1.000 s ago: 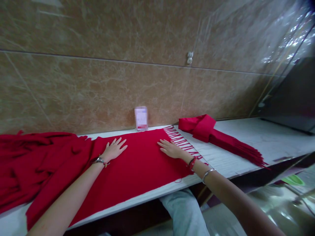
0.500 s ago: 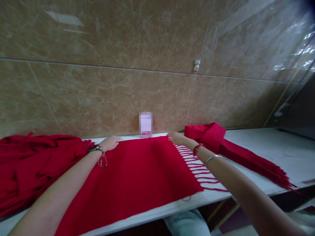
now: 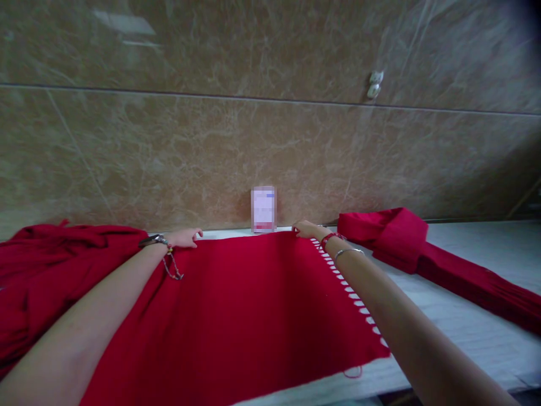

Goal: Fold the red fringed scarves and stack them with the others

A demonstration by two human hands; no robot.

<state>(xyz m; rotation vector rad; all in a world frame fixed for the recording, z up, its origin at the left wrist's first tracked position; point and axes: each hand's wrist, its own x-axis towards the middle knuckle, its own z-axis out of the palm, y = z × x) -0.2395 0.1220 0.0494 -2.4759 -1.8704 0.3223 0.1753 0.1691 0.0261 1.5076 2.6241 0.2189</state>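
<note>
A wide red scarf [image 3: 245,304] lies flat on the white counter [image 3: 465,332], and its fringe [image 3: 357,301] runs along the right side. My left hand [image 3: 186,238] sits at the scarf's far edge with its fingers curled onto the cloth. At the far right corner, beside the fringe, my right hand [image 3: 306,229] has its fingers closed on the edge. Both forearms stretch over the scarf toward the wall. The scarf's left part [image 3: 51,265] lies bunched in a heap.
A second red scarf [image 3: 401,237], folded, lies on the counter to the right with its fringe trailing off frame. A small card [image 3: 264,210] leans against the brown marble wall behind the scarf. A small white fitting [image 3: 374,84] is fixed high on the wall.
Both hands slid from the middle of the scarf to its far edge by the wall and curled closed on it. The view moved closer over the counter.
</note>
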